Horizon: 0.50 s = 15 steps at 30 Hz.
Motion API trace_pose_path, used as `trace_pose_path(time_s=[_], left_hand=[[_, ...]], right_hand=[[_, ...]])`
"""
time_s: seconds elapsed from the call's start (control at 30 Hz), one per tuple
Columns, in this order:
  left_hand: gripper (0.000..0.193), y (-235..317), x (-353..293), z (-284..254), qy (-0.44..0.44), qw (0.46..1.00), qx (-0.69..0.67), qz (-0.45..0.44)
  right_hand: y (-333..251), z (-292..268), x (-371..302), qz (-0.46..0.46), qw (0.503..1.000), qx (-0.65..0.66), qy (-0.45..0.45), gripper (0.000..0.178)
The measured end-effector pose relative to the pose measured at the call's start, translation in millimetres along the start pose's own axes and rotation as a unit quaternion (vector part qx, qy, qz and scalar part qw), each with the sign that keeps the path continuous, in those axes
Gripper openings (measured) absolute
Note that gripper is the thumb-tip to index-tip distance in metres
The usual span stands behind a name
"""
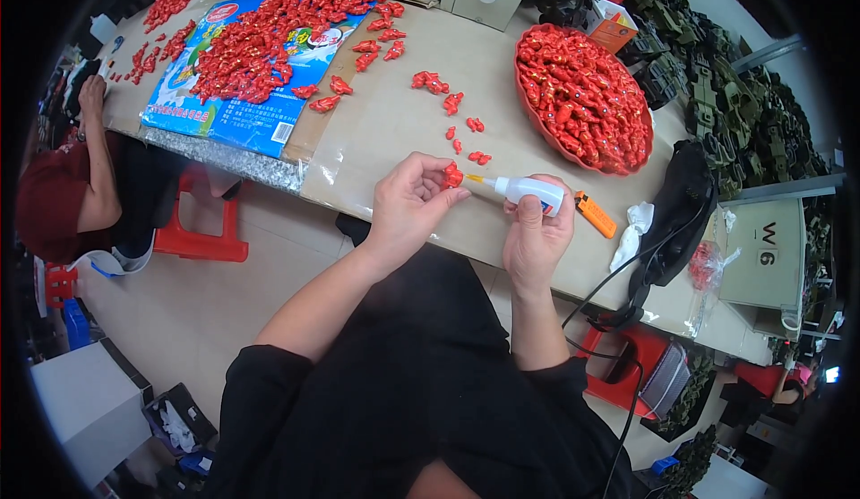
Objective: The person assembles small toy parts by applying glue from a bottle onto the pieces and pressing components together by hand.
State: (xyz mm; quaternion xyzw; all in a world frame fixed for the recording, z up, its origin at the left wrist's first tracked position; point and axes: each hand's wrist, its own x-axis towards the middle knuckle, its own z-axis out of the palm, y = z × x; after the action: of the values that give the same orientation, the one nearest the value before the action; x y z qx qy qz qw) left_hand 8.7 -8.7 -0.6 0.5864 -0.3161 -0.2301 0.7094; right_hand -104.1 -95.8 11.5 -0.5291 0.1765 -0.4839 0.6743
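Between the thumb and fingers of my left hand (408, 199) is a small red plastic figure piece (453, 175). My right hand (537, 239) grips a white glue bottle (535, 194) lying nearly level. Its thin yellow nozzle (479, 179) points left, with the tip at or very close to the red piece; whether they touch I cannot tell. Just beyond my hands, several loose red pieces (479, 159) lie on the brown tabletop (385, 123). An orange utility knife (595, 215) rests right of my right hand.
A red bowl (582, 100) heaped with red pieces stands at right. More red pieces (260, 47) cover a blue printed cardboard sheet (242, 127) at left. A black bag (676, 217), its cable and crumpled white tissue (634, 235) lie rightward. Another person (76, 185) sits at far left.
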Motion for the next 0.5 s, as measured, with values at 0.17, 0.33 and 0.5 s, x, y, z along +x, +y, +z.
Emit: trace_pose_path(time_s=[0.17,0.33,0.5], left_hand=[[0.026,-1.7,-0.3,0.0,0.001,1.0,0.001,0.002],[0.026,-2.0,0.1,-0.3,0.001,1.0,0.008,0.003],[0.026,-3.8,-0.4,-1.2,0.003,1.0,0.009,0.005]], right_hand=[[0.1,0.5,-0.3,-0.01,1.0,-0.011,-0.006,0.028],[-0.4,0.7,0.3,-0.015,1.0,-0.018,-0.01,0.028],[0.4,0.1,0.4,-0.018,0.999,-0.02,-0.021,0.027]])
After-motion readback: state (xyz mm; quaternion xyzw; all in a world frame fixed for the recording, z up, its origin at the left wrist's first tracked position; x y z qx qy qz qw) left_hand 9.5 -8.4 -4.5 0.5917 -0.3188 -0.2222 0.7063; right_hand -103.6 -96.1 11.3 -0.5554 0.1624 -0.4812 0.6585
